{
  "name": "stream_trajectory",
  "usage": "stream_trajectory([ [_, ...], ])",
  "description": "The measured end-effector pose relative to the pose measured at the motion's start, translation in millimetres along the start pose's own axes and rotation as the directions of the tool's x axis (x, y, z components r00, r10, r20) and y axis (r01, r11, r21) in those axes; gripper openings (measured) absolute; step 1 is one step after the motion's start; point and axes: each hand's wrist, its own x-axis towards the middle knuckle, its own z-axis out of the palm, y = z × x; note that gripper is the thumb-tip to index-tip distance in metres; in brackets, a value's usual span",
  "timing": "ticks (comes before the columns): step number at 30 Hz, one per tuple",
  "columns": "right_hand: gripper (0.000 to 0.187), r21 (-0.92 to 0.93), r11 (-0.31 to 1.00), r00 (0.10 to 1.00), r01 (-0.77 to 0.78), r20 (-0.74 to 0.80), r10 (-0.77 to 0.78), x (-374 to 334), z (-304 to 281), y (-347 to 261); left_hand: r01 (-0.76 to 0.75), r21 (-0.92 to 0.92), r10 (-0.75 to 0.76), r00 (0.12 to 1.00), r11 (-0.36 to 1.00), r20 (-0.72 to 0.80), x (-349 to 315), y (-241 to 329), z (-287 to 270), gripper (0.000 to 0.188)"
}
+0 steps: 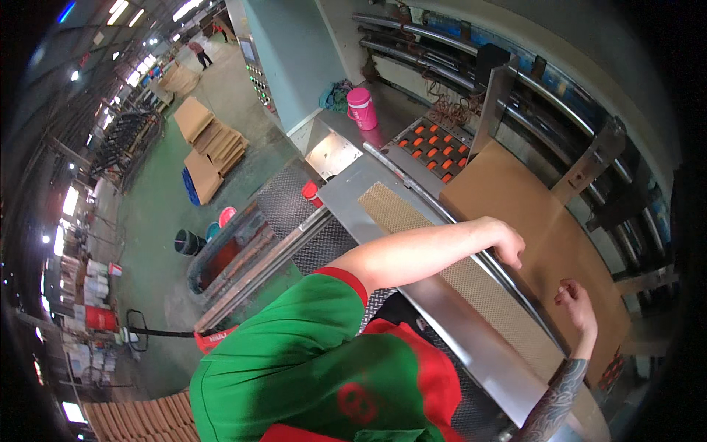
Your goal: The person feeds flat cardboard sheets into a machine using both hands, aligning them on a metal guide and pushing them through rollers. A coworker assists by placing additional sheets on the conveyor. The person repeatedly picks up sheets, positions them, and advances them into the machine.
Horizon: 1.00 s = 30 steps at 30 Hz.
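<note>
A large brown cardboard sheet (508,173) lies on the machine's feed bed under the metal rollers. Over its near edge hovers my left hand (507,244), its fingers curled in loosely and nothing seen in them. My right hand (577,307) is above the sheet's right part, fingers bent but apart, holding nothing. Whether either hand touches the cardboard I cannot tell. Between my body and the sheet runs a metal ledge (342,193) with a strip of tan textured matting (394,210). A metal bar (412,184) runs along the sheet's near side.
Steel rollers (434,33) and brackets (600,158) stand behind the sheet. A pink jug (361,110) sits by orange wheels (434,147). Left are a red cup (312,193), a control panel (258,81), cardboard stacks (213,144) and buckets (189,241). A person (199,55) is far off.
</note>
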Motion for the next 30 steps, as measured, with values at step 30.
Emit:
stream_trajectory([
  [30, 0.046, -0.344, 0.939, 0.999, 0.018, -0.028, -0.030, -4, 8, -21, -0.167, -0.578, -0.464, 0.440, 0.799, -0.769, -296, -109, 35, 0.057],
])
